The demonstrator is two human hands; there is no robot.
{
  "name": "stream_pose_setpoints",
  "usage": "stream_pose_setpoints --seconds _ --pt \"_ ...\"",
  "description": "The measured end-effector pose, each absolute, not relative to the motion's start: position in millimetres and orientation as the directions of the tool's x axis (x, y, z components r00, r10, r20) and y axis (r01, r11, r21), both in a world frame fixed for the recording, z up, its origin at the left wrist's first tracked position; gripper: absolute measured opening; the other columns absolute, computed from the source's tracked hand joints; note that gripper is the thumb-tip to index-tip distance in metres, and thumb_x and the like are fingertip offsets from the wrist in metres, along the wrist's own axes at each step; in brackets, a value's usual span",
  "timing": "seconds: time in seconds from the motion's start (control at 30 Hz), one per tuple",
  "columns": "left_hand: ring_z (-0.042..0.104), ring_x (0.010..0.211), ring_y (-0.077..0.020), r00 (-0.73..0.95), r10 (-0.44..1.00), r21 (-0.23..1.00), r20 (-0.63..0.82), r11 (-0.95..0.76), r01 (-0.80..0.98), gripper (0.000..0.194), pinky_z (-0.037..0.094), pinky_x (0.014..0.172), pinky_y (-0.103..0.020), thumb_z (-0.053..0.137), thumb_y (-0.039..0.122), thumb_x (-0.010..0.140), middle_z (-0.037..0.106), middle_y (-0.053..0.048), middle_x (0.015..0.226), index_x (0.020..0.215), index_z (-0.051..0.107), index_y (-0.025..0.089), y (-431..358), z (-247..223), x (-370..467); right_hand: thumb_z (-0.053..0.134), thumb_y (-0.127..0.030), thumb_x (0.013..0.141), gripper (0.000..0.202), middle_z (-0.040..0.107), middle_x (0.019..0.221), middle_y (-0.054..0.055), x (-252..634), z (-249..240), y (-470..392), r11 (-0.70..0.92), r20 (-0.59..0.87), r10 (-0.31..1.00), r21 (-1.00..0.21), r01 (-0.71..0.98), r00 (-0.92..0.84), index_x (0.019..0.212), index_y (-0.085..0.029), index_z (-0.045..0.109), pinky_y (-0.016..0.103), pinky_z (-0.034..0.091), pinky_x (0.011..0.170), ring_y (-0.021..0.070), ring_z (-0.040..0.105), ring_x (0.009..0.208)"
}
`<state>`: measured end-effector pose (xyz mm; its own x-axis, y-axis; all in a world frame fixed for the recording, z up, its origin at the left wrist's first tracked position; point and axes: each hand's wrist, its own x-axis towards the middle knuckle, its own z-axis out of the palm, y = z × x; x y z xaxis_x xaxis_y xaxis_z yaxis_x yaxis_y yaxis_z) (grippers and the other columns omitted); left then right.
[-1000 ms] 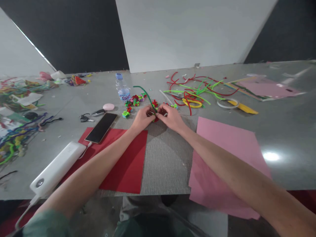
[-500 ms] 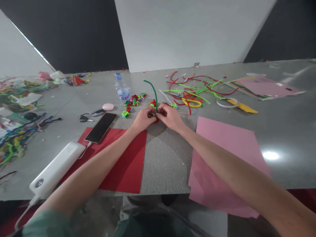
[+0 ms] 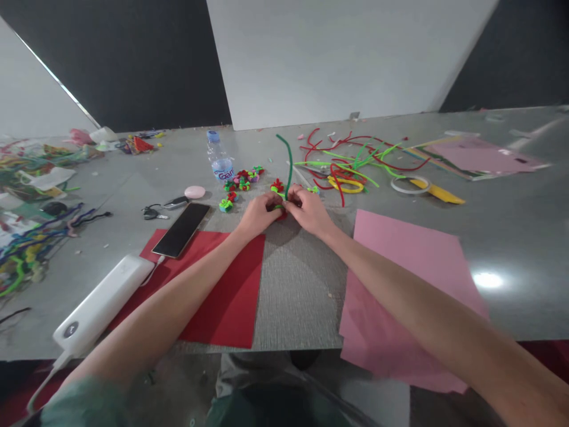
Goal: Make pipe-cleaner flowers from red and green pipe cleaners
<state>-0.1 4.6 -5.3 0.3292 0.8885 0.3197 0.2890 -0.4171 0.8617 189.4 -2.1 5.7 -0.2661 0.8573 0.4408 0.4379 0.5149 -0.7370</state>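
While the left hand (image 3: 260,213) pinches a red-and-green piece (image 3: 281,215) over the table (image 3: 297,290), the right hand (image 3: 310,210) pinches a green stem (image 3: 290,163) low down, apparently a twisting step, calling next for steady pressure.

Head-worn view, forward and down

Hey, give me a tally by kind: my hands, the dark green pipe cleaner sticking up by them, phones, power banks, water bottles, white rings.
Hands: 2, left hand and right hand
Dark green pipe cleaner: 1
Phone: 1
Power bank: 1
Water bottle: 1
White ring: 1
Total: 7
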Motion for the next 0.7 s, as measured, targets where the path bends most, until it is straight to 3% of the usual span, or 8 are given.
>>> stream_pose_setpoints --seconds 0.17,0.33,0.7 --pt "0.068 0.074 -0.0150 0.333 0.905 0.905 0.265 -0.352 0.237 0.018 0.049 0.069 -0.025 0.064 0.015 0.081 0.076 -0.001 0.082 0.098 0.070 0.018 3.2 -4.3 0.5 0.060 -0.032 0.089 0.013 0.062 0.073 0.001 190.5 6.1 -1.5 0.490 0.431 0.871 -0.746 0.451 -0.234 0.083 -0.026 0.050 0.037 0.039 0.070 0.0211 0.057 0.071" --pt "0.069 0.074 -0.0153 0.338 0.898 0.906 0.282 -0.365 0.213 0.015 0.052 0.070 -0.025 0.064 0.016 0.080 0.076 -0.002 0.082 0.093 0.072 0.018 2.5 -4.3 1.3 0.058 -0.027 0.085 0.005 0.061 0.069 0.000 190.5 8.8 -4.0 0.481 0.426 0.876 -0.757 0.441 -0.226 0.084 -0.026 0.053 0.036 0.040 0.071 0.0210 0.058 0.069" --pt "0.066 0.075 -0.0157 0.355 0.880 0.869 0.315 -0.418 0.265 0.013 0.048 0.073 -0.028 0.062 0.017 0.079 0.074 -0.002 0.080 0.087 0.072 0.017 -1.3 -0.7 -0.5 0.059 -0.024 0.083 0.007 0.060 0.067 -0.001 188.5 13.0 -8.1 0.474 0.433 0.879 -0.753 0.456 -0.199 0.084 -0.026 0.053 0.036 0.043 0.074 0.0201 0.057 0.066"
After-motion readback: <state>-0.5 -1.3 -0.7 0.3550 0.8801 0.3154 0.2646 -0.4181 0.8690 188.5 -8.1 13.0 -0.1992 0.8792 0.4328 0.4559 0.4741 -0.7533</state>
